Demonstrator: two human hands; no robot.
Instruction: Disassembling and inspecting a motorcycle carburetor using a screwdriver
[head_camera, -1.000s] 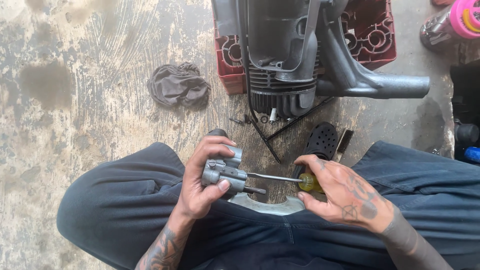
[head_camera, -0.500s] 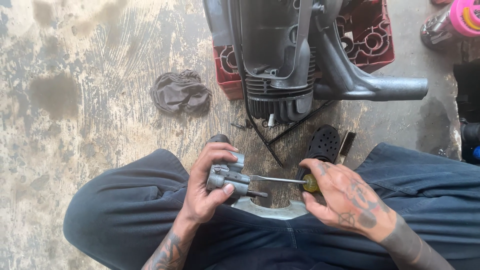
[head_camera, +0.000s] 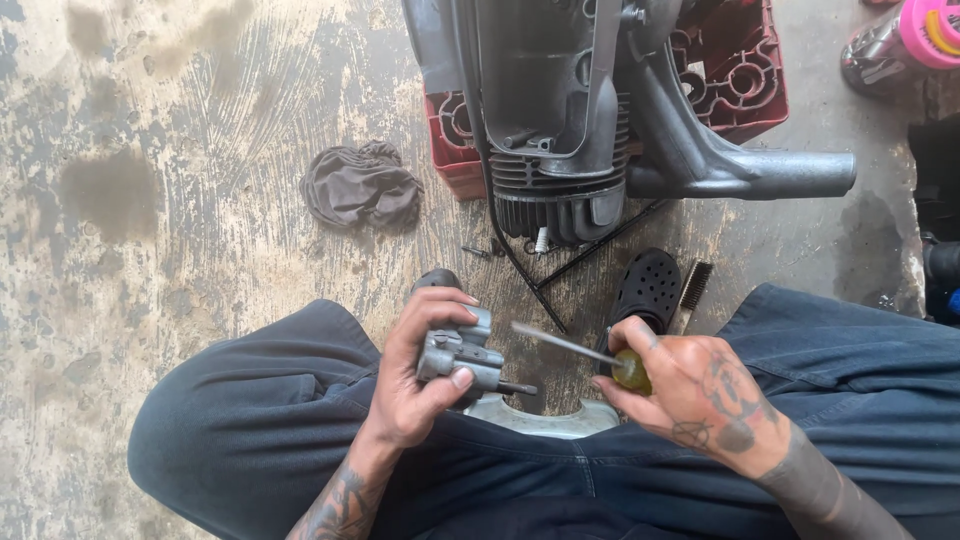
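Two tattooed hands work above the lap: the left hand (head_camera: 415, 385) wraps closed around a small grey metal carburetor (head_camera: 460, 358), thumb pressed on its side. The right hand (head_camera: 690, 395) grips a yellow-handled screwdriver (head_camera: 590, 355), whose tip hangs just beside the carburetor, apart from it. Ahead on the stained concrete floor (head_camera: 150, 200) stands a grey engine (head_camera: 560, 130) against a red crate (head_camera: 740, 80).

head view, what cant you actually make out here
- Metal part, head view: left hand covers its near side.
- Screwdriver handle: mostly inside right hand.
- Engine: cut off by top edge.
- Pink bottle: cut off at the corner.
- Small screws: too small.
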